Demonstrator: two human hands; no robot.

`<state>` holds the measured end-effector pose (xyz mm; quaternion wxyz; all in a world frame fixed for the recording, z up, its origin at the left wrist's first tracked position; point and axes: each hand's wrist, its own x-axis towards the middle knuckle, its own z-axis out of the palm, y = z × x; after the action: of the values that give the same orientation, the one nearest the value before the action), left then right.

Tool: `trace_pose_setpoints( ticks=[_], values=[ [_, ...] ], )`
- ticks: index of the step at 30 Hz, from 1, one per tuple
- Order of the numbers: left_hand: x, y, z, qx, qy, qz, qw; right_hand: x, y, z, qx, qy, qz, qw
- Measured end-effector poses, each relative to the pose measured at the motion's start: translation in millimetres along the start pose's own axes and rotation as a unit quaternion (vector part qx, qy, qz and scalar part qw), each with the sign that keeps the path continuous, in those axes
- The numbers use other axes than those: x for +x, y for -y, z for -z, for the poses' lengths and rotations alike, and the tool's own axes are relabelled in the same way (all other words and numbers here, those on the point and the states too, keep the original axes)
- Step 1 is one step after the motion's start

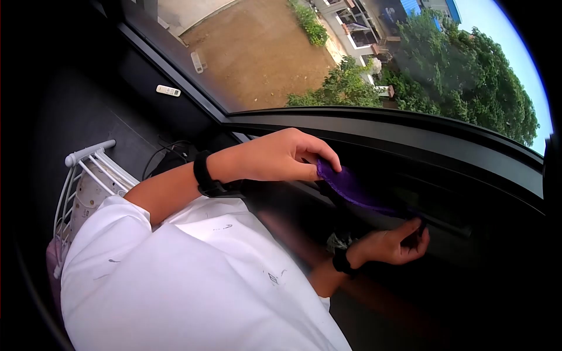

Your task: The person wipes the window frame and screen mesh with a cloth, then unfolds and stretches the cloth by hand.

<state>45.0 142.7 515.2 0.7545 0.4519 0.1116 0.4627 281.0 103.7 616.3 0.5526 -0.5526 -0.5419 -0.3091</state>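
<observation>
A purple cloth with a stitched edge hangs in a curve between my two hands, in front of a dark surface. My left hand pinches its upper corner between thumb and fingers; a black band circles that wrist. Lower and to the right, my right hand is closed, thumb against fingers, at the cloth's darker far end. Shadow partly hides what lies between those fingertips. A black band is also on the right wrist.
A window frame runs above my hands, with trees and a brown yard outside. On the dark sill lies a white remote control. A white metal rack stands at the left, near dark cables.
</observation>
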Motion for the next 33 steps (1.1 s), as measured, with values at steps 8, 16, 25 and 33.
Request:
trace_pose_setpoints(
  ticks=[8, 16, 25, 33],
  values=[
    [20, 28, 10, -0.005, -0.128, -0.112, 0.985, -4, 9, -13, 0.117, -0.04, -0.09, 0.988],
    [20, 47, -3, 0.184, -0.106, -0.188, 0.959, 17, 19, 1, 0.063, 0.023, -0.15, 0.986],
    [39, 75, 11, 0.205, -0.099, -0.119, 0.967, -12, 7, -9, 0.132, 0.025, -0.254, 0.958],
    [53, 47, -4, 0.299, -0.095, -0.183, 0.932, 22, 17, -5, 0.124, -0.005, -0.208, 0.97]
  ],
)
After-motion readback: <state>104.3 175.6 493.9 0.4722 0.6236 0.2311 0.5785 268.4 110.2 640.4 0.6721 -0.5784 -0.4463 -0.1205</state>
